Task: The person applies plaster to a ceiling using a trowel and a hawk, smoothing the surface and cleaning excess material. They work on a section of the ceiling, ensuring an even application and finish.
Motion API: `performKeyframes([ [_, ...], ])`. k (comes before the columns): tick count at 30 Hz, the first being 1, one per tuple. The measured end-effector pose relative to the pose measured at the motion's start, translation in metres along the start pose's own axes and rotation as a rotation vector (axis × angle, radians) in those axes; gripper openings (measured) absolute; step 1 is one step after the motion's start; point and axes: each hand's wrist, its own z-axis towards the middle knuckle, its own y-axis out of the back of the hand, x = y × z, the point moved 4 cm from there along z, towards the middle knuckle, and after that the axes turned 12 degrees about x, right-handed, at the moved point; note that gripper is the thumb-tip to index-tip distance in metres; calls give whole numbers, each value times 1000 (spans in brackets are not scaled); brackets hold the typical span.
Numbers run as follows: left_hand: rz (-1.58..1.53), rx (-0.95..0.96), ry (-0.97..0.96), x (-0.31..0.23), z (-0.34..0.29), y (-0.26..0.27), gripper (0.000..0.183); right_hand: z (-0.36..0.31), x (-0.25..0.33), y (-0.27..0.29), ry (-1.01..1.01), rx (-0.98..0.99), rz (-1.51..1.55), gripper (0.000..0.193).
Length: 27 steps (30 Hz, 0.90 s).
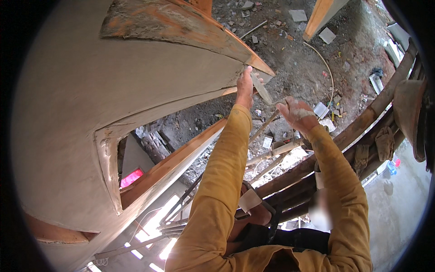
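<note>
Grey flat-bladed tool between two bare hands, beside a plastered wall

Grey and narrow, the flat-bladed tool [261,89] is in the air just beside the tapering end of the plastered wall [136,81]. Its long axis runs aslant, from the upper left at the left hand [245,88] down to the right hand [300,115]. So the blade lies to the right of the left fingers and to the upper left of the right fingers. The left hand is nearer to the wall, and also nearer to the middle of the blade.

The right fingers are curled and seem to be closed around the lower end of the tool. The left fingers are partly bent, with some tips showing past the blade; whether they grip it or only touch it, I cannot tell.

Above the left hand is an orange-brown wooden edge [259,61]. Far below lies the rubble-covered ground [290,54].
</note>
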Motion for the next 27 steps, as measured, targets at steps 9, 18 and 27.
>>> performKeyframes([
  [9,-37,9,-28,2,-3,-1,46,-2,4,1,42,-40,13,44],
  [18,14,-19,-59,-2,-6,1,40,-6,10,-1,18,-12,41,44],
  [27,52,-46,-57,-10,-15,-2,40,-12,14,1,19,-17,62,36],
])
